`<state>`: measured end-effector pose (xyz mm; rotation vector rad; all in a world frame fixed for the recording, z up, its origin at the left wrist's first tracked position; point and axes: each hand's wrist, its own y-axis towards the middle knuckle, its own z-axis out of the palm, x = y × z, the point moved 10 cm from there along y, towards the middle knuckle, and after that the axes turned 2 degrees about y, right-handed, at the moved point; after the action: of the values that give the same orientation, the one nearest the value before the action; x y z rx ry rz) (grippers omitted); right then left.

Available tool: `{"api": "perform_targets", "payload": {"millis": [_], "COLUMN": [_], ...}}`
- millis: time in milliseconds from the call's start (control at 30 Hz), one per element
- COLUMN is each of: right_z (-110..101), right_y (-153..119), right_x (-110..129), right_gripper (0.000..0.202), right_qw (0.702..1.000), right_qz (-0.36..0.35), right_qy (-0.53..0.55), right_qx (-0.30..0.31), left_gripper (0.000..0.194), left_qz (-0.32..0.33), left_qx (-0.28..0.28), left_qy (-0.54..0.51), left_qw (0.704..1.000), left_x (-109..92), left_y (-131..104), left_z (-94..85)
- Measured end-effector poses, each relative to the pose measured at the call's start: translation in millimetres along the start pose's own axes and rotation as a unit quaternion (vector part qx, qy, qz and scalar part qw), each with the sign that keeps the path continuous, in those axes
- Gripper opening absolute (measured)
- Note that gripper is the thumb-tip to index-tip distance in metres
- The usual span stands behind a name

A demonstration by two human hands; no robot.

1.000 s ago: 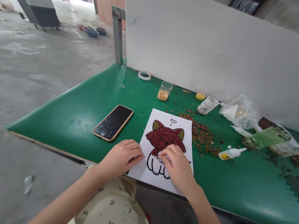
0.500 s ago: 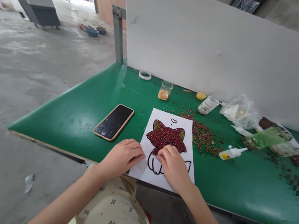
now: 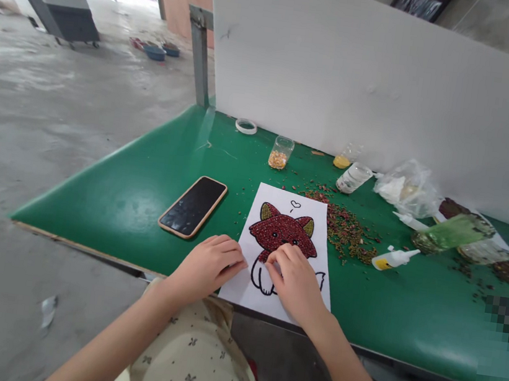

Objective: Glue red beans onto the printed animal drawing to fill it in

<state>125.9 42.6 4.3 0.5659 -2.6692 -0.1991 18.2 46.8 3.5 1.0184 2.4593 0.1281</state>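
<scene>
A white sheet of paper (image 3: 257, 200) lies at the near edge of the green table, with a black-outlined fox picture (image 3: 283, 232) on it. Dark red grains cover the fox's head and upper chest, and greenish ones fill its inner ears. The lower body and tail are bare white. Over the chest, my right hand (image 3: 296, 281) is closed in a pinch; whatever is between its fingertips is too small to name. My left hand (image 3: 211, 266) rests at the paper's left edge, fingers pressed together and curled; its palm side is hidden.
Loose red and green grains (image 3: 347, 231) are spread right of the paper. Beyond them lies a glue bottle (image 3: 393, 260). A phone (image 3: 193, 206) lies to the left. A jar of yellow kernels (image 3: 280, 153), a tipped clear jar (image 3: 353, 178), and a plastic bag (image 3: 409, 189) stand further back.
Both hands stay almost where they were, the right still pinched at the fox's chest. The whole view has shifted very slightly; no object on the table has moved.
</scene>
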Motion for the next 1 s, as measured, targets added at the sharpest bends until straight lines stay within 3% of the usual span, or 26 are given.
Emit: {"api": "perform_targets", "payload": {"millis": [267,600,833,1000], "right_z": [-21.8,-3.2,-4.1,-16.5], "right_y": [-1.5,-3.0,-4.0,-7.8], "right_x": [-12.0,-5.1,-5.4,-16.0], "right_gripper": [0.012,0.007,0.009,0.009], "right_qw": [0.997,0.999,0.999,0.998], "right_qz": [0.034,0.022,0.016,0.029], "right_qy": [0.023,0.04,0.041,0.044], "right_qx": [-0.064,-0.024,-0.023,-0.044], "left_gripper": [0.028,0.041,0.045,0.045], "left_qz": [0.006,0.023,0.021,0.023], "left_qx": [0.006,0.065,0.064,0.056], "left_qy": [0.013,0.069,0.064,0.059], "left_qw": [1.0,0.995,0.996,0.996], "left_x": [-2.4,-12.4,-11.8,-11.5], "left_y": [0.4,-3.1,-3.1,-2.7], "left_z": [-0.1,13.3,14.3,13.0]}}
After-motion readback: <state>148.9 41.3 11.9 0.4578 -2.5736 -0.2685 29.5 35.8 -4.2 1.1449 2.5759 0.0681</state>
